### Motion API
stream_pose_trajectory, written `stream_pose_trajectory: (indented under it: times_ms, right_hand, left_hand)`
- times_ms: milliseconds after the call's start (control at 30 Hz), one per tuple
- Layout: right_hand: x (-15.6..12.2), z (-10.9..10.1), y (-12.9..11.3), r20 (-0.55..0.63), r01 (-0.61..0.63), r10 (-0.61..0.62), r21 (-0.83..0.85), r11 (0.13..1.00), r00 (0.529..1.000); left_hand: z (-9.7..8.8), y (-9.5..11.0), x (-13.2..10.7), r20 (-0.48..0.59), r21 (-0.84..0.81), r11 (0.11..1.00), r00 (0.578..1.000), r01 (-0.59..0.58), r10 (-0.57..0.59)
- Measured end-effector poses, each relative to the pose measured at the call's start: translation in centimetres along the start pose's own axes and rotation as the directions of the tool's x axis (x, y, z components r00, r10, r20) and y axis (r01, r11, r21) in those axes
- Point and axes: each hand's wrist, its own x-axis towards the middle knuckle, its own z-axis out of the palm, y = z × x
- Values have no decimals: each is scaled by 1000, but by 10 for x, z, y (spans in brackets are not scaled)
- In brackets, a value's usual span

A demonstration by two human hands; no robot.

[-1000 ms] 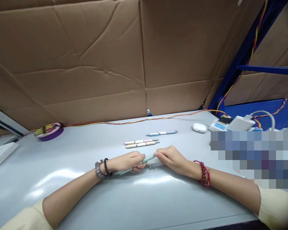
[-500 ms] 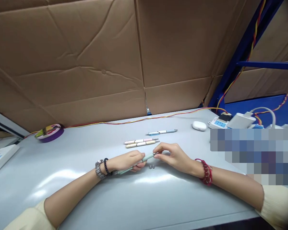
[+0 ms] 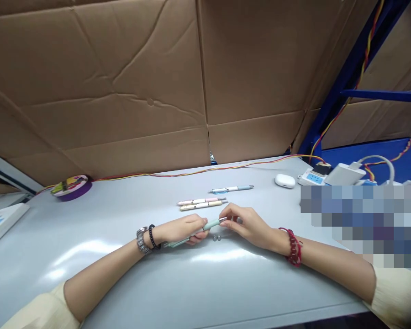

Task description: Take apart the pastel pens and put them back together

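Note:
My left hand (image 3: 188, 228) is wrapped around a mint-green pen (image 3: 210, 224), which slants up to the right with its silver tip pointing away from the palm. At that tip, the thumb and forefinger of my right hand (image 3: 245, 224) close in a pinch. Just below the pen, two small silver metal pen tips (image 3: 217, 238) stand side by side on the table. Beyond my hands lie a pink-and-white pen (image 3: 200, 201) and a yellow-and-white pen (image 3: 202, 206), close together. A blue-and-white pen (image 3: 231, 188) rests farther back.
A white earbud case (image 3: 285, 181) sits at the back right, near a power strip (image 3: 310, 177) with a white charger (image 3: 345, 173). A round purple tin-like object (image 3: 71, 188) is at the back left. Cardboard (image 3: 140, 91) walls off the grey table (image 3: 123, 288); twisted wires run along its back edge.
The right fingers have shifted slightly at the pen's tip, so more of the silver tip shows. The left hand keeps the same hold, and the view has moved a little.

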Motion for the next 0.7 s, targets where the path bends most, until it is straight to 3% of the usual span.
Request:
stream_pose_trajectory:
  times_ms: [200, 700]
  right_hand:
    - [3, 1, 4, 45, 45, -42, -62, 997, 998]
    - [5, 4, 5, -2, 88, -89, -141, 986, 996]
  left_hand:
    - [1, 1, 0, 8, 16, 1000, 1000, -14, 14]
    - [3, 1, 0, -27, 20, 999, 999, -46, 47]
